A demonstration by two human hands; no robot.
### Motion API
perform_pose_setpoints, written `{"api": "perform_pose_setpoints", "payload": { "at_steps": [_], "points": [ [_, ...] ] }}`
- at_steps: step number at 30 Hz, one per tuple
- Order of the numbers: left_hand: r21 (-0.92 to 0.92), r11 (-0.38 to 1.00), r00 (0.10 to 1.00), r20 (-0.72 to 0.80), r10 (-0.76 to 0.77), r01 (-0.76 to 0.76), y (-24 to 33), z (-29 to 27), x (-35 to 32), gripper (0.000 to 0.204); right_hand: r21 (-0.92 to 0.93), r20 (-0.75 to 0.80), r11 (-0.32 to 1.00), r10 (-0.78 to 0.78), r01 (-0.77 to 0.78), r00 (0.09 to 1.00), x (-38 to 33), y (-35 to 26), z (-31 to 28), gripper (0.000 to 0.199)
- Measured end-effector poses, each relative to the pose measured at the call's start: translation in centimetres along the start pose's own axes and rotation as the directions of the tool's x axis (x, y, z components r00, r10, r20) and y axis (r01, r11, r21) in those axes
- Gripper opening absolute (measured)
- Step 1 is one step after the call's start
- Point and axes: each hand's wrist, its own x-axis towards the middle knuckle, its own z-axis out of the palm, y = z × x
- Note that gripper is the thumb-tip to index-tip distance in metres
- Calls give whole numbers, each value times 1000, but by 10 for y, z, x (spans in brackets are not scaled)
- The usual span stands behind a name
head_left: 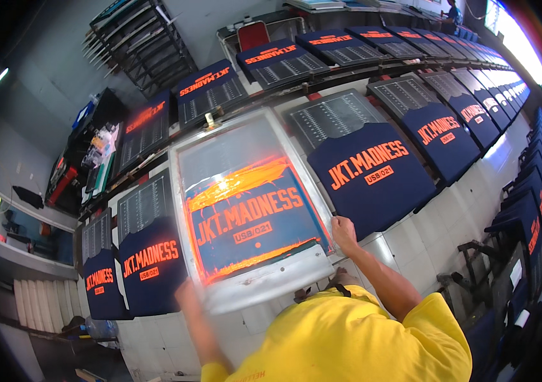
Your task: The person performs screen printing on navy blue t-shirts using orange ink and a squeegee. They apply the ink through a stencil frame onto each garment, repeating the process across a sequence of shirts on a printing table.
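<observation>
A screen printing frame [259, 284] with a pale metal rim lies in front of me, over one place in the near row. Bright orange ink [239, 184] is spread in a thick band across its mesh, with a thinner orange line near the close edge. Orange lettering shows in the mesh between them. My right hand [344, 233] is closed at the frame's right edge, close to its near corner. My left hand [187, 295] is by the frame's near left corner, smeared by motion; its fingers cannot be made out.
Navy shirts [373, 181] with orange prints lie on dark boards [335, 113] along both sides of the frame. Behind runs a metal rail [303, 86] with another row of shirts. More hang at right. A red chair [253, 35] and a rack [140, 44] stand at the back.
</observation>
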Motion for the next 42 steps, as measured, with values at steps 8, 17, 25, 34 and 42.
{"api": "perform_pose_setpoints", "payload": {
  "at_steps": [8, 17, 25, 34, 42],
  "points": [
    [-85, 995, 999, -1, 53, -53, 47, 49, -81, 29, 68, 25, 995, -77, 75, 997, 26, 3, -83, 31],
    [-18, 999, 998, -63, 26, -27, 83, 270, -211, 27, 134, -26, 985, -105, 107, 994, 123, 77, -275, 27],
    [-22, 994, 995, -1, 102, -102, 71, 401, -259, 30, 16, -150, 992, -121, 125, 981, 194, 145, -378, 27],
    [50, 991, 990, -48, 129, -127, 60, 439, -260, 28, 69, -60, 996, -57, 62, 997, 226, 173, -391, 28],
    [100, 985, 987, -60, 150, -143, 54, 446, -254, 29, 33, -87, 996, -85, 88, 993, 249, 187, -384, 28]
  ]
}}
